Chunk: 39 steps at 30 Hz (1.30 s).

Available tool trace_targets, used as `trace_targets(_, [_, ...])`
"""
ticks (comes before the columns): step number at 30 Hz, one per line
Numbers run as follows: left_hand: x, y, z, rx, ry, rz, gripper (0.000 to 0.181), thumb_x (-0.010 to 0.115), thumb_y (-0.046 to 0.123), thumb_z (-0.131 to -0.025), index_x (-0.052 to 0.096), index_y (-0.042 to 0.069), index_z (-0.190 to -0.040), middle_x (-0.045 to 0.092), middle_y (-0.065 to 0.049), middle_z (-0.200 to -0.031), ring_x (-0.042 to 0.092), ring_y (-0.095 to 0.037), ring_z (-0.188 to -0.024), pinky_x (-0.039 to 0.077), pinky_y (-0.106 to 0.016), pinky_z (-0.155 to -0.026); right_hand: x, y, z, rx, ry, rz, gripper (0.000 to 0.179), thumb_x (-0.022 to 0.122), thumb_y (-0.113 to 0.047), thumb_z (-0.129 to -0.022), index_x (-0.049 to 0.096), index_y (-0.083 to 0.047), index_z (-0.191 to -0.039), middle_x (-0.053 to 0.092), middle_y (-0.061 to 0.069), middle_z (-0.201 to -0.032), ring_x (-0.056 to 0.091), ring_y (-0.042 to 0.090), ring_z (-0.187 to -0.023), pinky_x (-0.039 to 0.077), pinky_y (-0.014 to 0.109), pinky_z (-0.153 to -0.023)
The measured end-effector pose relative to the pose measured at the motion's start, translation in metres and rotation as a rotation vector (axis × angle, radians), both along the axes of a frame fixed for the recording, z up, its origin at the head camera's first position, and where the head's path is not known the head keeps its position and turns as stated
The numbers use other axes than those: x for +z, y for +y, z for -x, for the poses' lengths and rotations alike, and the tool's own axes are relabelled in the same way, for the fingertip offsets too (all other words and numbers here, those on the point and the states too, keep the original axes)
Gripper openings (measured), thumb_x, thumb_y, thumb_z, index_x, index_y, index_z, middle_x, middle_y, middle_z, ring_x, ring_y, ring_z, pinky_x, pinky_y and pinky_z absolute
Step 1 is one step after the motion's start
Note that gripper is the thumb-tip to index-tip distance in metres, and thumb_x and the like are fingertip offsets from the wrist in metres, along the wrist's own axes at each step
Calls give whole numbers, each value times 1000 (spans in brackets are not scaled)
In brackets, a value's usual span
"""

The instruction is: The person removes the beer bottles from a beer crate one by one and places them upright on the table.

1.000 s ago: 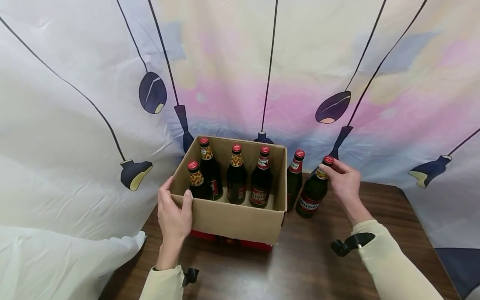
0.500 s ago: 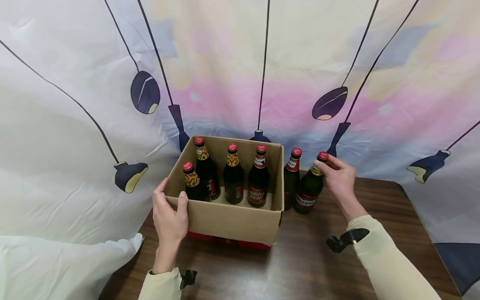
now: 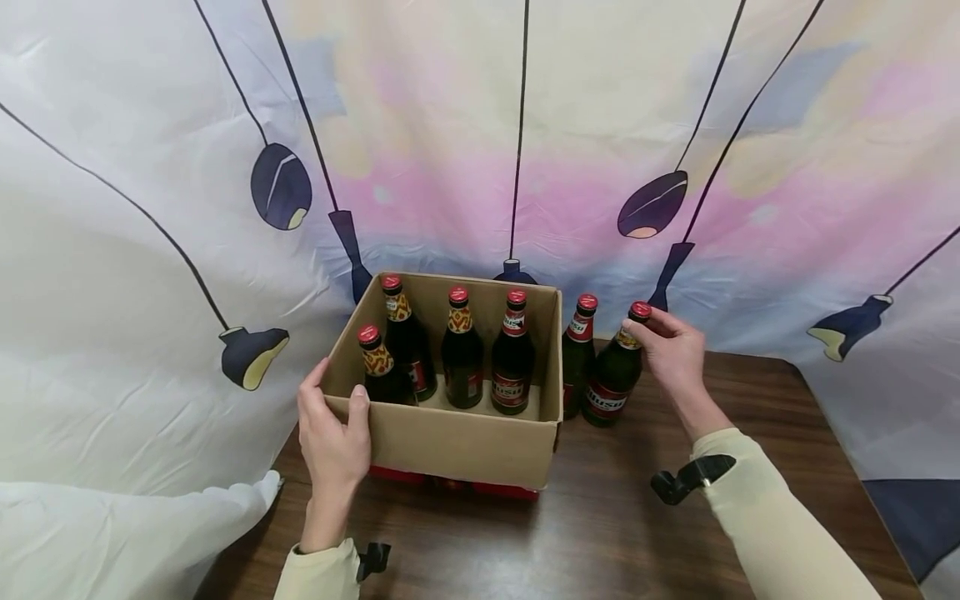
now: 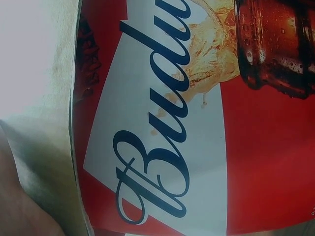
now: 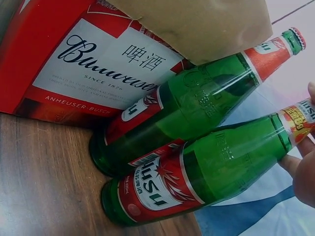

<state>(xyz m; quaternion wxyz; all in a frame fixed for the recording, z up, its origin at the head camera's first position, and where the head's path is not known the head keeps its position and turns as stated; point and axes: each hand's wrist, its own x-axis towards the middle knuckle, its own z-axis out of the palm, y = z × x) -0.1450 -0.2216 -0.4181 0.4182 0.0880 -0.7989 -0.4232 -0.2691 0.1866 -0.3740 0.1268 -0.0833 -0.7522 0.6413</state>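
Note:
My left hand grips the near left corner of an open cardboard box, thumb inside the rim and fingers along the left side. Several red-capped beer bottles stand in the box, among them one at the right and one in the middle. Outside the box's right side are two green beer bottles on the table. My right hand pinches the neck of the outer green bottle, whose base is on the table. The inner green bottle stands between it and the box.
The brown wooden table extends in front and to the right. A patterned cloth hangs behind the box, and white fabric bunches at the left. The box's outer flaps are folded down over its red printed sides.
The whole scene shifts slightly left in the head view. Both hands keep their holds on the box and on the outer bottle; that bottle appears slightly closer to the inner one.

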Motion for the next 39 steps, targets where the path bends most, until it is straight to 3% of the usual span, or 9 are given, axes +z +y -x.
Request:
trace_targets(4, [1,-1,0,2,2,0,60,61,24,-97,48,2,-151,54,-24,-150,55,-46,-130,41,-63,-102,3,2,-1,24,-23,-69,51,82,-30,-93,71,-9,-138,66,-21,-96,55,7,-96,48,17,-74])
trace_targets(9, [1,0,-1,4,-4,-1,60,61,24,-97,48,2,-151,54,-24,-149,56,-45,-129,41,-62,-102,11,9,-4,64,-16,-97,58,81,-33,-93,65,-12,-146,68,-21,-105,59,-3,-103,50,11,-82])
trace_targets(12, [2,-1,-3,9,-2,1,59,61,23,-97,48,1,-151,54,-24,-149,56,-45,-129,41,-62,-102,18,10,-4,68,46,-70,57,82,-29,-93,66,-12,-145,71,-23,-107,63,-8,-105,50,8,-85])
trace_targets(14, [2,-1,-3,6,-3,4,59,61,23,-97,48,1,-151,54,-24,-149,56,-45,-128,42,-62,-102,25,11,-5,51,96,-70,54,82,-27,-93,67,-13,-143,75,-17,-116,65,-8,-108,50,8,-88])
trace_targets(20, [3,0,-3,-14,-16,5,60,61,24,-98,47,1,-151,54,-24,-149,56,-44,-129,42,-62,-103,55,-2,-14,9,243,-142,49,80,-23,-94,69,-15,-141,71,7,-140,67,8,-129,51,18,-104])
trace_targets(25, [4,1,-3,-8,-11,5,60,61,25,-97,47,2,-150,55,-24,-147,56,-44,-128,42,-61,-103,79,-35,-27,134,327,-124,45,79,-18,-95,70,-10,-139,72,11,-138,69,8,-126,51,18,-103])
trace_targets(29, [3,2,-3,-8,-30,2,60,61,27,-97,47,4,-151,55,-23,-146,56,-43,-128,43,-60,-103,88,-65,-33,239,317,-75,43,79,-17,-95,71,-7,-136,72,17,-136,70,5,-119,53,14,-96])
trace_targets(39, [5,1,-5,-3,-34,6,62,63,28,-96,48,5,-151,56,-25,-142,57,-44,-125,44,-60,-99,81,-144,-43,473,182,50,43,80,-8,-92,71,-3,-133,72,21,-134,72,23,-121,58,20,-90])
